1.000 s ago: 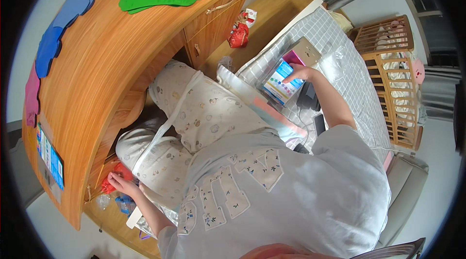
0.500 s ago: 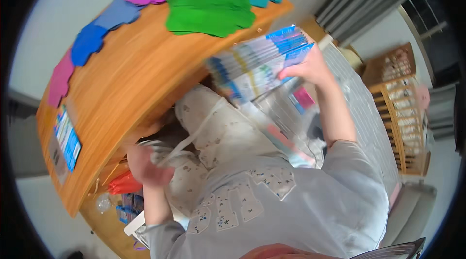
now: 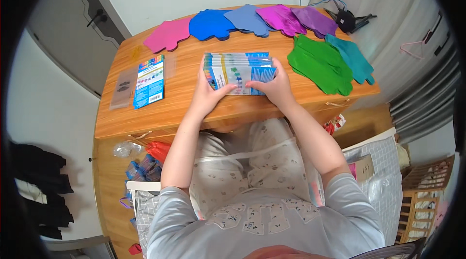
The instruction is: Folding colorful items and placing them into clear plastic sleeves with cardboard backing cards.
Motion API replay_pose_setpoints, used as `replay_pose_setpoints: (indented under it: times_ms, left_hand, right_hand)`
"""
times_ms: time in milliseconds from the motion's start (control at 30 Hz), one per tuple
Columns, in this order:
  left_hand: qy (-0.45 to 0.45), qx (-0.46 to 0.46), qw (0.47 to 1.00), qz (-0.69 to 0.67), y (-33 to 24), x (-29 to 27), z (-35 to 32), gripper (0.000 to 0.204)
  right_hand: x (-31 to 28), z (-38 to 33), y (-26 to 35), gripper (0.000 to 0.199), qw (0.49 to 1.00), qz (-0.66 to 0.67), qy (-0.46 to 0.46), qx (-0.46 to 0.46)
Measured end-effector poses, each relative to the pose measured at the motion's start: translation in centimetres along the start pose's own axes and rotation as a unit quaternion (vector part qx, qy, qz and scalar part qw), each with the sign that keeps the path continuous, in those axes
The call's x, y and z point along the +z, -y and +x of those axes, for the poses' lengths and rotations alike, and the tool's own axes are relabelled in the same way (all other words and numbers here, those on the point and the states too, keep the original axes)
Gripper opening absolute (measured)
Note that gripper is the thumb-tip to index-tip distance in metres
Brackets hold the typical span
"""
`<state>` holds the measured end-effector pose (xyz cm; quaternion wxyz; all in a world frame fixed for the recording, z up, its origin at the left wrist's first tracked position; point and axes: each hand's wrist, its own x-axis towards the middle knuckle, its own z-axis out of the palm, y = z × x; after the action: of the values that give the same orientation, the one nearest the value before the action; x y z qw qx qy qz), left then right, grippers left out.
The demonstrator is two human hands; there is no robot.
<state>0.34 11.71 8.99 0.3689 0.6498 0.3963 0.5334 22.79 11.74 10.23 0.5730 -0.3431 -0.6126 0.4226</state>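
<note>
Both hands were on the stack of printed cards [image 3: 238, 73], which lay flat on the table [image 3: 184, 108] just ahead of the person, near the front edge. The left hand [image 3: 208, 91] pressed against the stack's near-left side with its fingers curled around the edge; the right hand [image 3: 272, 86] clasped the near-right corner, fingers spread over the top card. The stack was fanned slightly, its edges not yet squared, so by my reading the gathering was done and the evening-up was only under way.

At nine o'clock from the stack, well apart, a single blue card in its clear sleeve [image 3: 149, 81] lay by itself, with a clear bag [image 3: 122, 87] just beside it at its own nine o'clock. Neither had joined the stack.

Along the far edge ran a row of coloured sheets: pink [image 3: 167, 35] at eleven o'clock, blue [image 3: 211, 24] and paler blue [image 3: 247, 18] at twelve, magenta [image 3: 281, 17] and purple [image 3: 314, 19] at one, green [image 3: 320, 65] and teal [image 3: 350, 55] at three. None looked touched, so that part seemed left over.
</note>
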Motion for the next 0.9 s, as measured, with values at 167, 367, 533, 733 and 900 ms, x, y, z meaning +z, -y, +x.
replay_pose_setpoints:
  times_ms: [167, 367, 533, 733, 900]
  left_hand:
    - [0.02, -0.032, 0.999, -0.024, -0.5, -0.2, 0.0, 0.107]
    - [0.01, -0.041, 0.999, -0.029, -2.3, 0.6, -0.3, 0.073]
    - [0.04, -0.066, 0.997, -0.027, -1.5, 0.1, -0.6, 0.069]
    - [0.074, -0.088, 0.993, 0.016, -1.3, 0.0, -0.4, 0.065]
    - [0.047, -0.065, 0.997, 0.013, -1.6, 0.3, -0.4, 0.059]
  right_hand:
    - [-0.7, 0.6, 0.0, 0.086, 0.995, -0.08, 0.045, 0.029]
    - [-3.1, 0.8, 1.3, 0.11, 0.973, -0.167, 0.152, 0.054]
    - [-3.3, 1.2, 2.2, 0.117, 0.96, -0.187, 0.194, 0.079]
    - [-3.5, 1.3, 1.7, 0.112, 0.965, -0.182, 0.178, 0.069]
    - [-3.7, 1.7, 1.2, 0.111, 0.957, -0.182, 0.225, 0.014]
